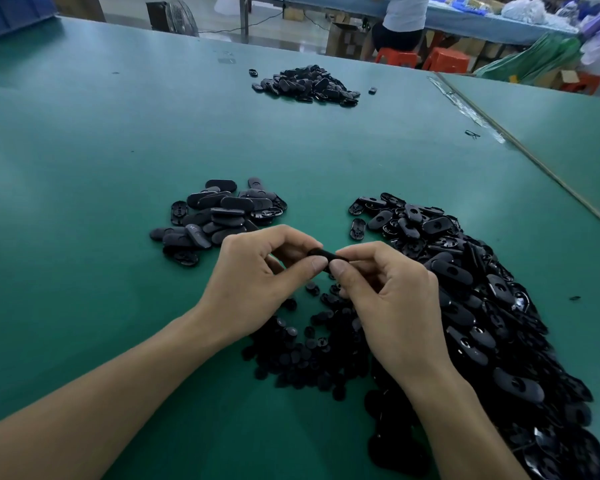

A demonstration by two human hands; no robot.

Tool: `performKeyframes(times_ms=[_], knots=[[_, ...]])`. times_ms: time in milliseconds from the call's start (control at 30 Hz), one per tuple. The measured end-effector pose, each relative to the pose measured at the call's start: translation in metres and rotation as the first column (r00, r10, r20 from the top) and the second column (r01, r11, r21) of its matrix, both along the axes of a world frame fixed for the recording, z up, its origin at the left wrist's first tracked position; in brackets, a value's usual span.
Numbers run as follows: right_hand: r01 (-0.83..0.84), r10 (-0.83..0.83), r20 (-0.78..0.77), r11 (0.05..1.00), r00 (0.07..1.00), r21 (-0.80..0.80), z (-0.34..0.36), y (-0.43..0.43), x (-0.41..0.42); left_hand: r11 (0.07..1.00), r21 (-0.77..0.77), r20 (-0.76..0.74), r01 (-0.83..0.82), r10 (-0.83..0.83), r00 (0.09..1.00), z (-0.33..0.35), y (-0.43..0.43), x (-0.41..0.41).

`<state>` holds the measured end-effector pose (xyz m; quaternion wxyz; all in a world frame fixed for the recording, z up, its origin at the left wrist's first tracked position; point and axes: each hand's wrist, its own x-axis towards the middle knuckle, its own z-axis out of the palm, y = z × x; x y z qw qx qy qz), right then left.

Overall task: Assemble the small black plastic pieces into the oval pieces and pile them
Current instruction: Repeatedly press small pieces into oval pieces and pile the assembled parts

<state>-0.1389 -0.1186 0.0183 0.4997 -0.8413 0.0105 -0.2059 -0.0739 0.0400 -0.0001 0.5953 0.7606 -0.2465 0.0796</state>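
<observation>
The left hand (253, 275) and the right hand (392, 299) meet fingertip to fingertip above the green table mat (101, 202). Each has its thumb and forefinger pinched on one end of a single black oval plastic piece (321, 253), and the other fingers are curled loosely under. The piece lies between the two hands with its long axis running from one hand across to the other, so neither hand is nearer it. Most of it is hidden by the fingertips, and whether a small insert is already seated in it cannot be told. Both wrists are raised and both forearms angle inward toward the piece. Directly below the hands, toward the person, lies the loose heap of small black plastic pieces (302, 355). Just outside the right hand runs a long heap of black oval shells with a hole in each (471, 306), seemingly the unfilled stock. Beyond the left hand, away from the person, sits a smaller pile of black oval pieces (215, 216), which looks like the finished pile. The held piece would therefore likely go forward and leftward, a short reach for the left hand.
</observation>
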Motion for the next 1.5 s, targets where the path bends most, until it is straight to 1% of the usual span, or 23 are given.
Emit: performKeyframes(times_ms=[233, 467, 633, 733, 800, 867, 900, 967, 1000, 1067, 1167, 1267, 1500], knots=[[-0.046, 0.042, 0.056, 0.997, 0.998, 0.06, 0.0026, 0.0004, -0.0007, 1.0, -0.027, -0.031, 0.006, -0.007, 1.0, -0.0011, 0.0002, -0.001], [-0.028, 0.028, 0.078, 1.0, 0.997, 0.008, 0.0033, 0.0007, -0.0005, 0.999, -0.038, -0.046, 0.023, -0.025, 0.999, 0.0009, -0.0001, -0.0013], [-0.019, 0.018, 0.063, 1.0, 0.998, 0.011, 0.0014, 0.0003, -0.0008, 0.997, -0.025, -0.054, 0.078, -0.08, 0.995, 0.0034, -0.0004, -0.0029], [-0.015, 0.015, 0.052, 1.0, 0.999, 0.006, 0.0005, 0.0006, -0.0006, 0.997, -0.028, -0.067, 0.067, -0.069, 0.995, 0.0033, 0.0004, -0.0023], [-0.006, 0.007, 0.03, 0.999, 1.0, -0.036, 0.0, 0.0009, -0.0011, 0.999, -0.021, -0.053, 0.048, -0.049, 0.997, 0.0024, -0.0001, -0.0025], [0.02, -0.02, 0.003, 0.989, 1.0, -0.146, -0.0016, 0.0001, -0.0015, 0.999, -0.021, -0.043, 0.034, -0.035, 0.998, 0.0015, -0.0006, -0.0024], [0.032, -0.038, -0.021, 0.971, 0.999, -0.235, -0.0026, -0.0007, -0.0014, 0.999, -0.027, -0.046, 0.023, -0.024, 0.999, 0.0009, -0.0006, -0.0017], [0.042, -0.088, -0.089, 0.904, 0.992, -0.424, -0.0036, -0.0022, -0.0015, 0.999, -0.044, -0.061, 0.001, -0.004, 0.998, -0.0006, -0.0002, -0.0002], [0.039, -0.11, -0.116, 0.869, 0.987, -0.494, -0.004, -0.0032, -0.0019, 0.999, -0.051, -0.073, -0.001, -0.003, 0.997, -0.0013, -0.0004, 0.0006], [0.024, -0.144, -0.167, 0.823, 0.975, -0.568, -0.0037, -0.0031, -0.0033, 0.998, -0.066, -0.088, 0.0, -0.006, 0.996, -0.0018, -0.0017, 0.0011], [-0.008, -0.158, -0.221, 0.797, 0.962, -0.604, -0.0027, -0.0012, -0.0051, 0.997, -0.077, -0.076, 0.009, -0.014, 0.997, -0.0008, -0.0023, 0.0007], [-0.016, -0.159, -0.248, 0.813, 0.956, -0.582, -0.0014, -0.0017, -0.0053, 0.998, -0.061, -0.068, 0.008, -0.012, 0.998, -0.0011, -0.0022, 0.0009], [0.011, -0.169, -0.233, 0.83, 0.958, -0.558, -0.001, -0.001, -0.0048, 0.999, -0.033, -0.066, 0.008, -0.01, 0.998, -0.0015, -0.0018, 0.0004]])
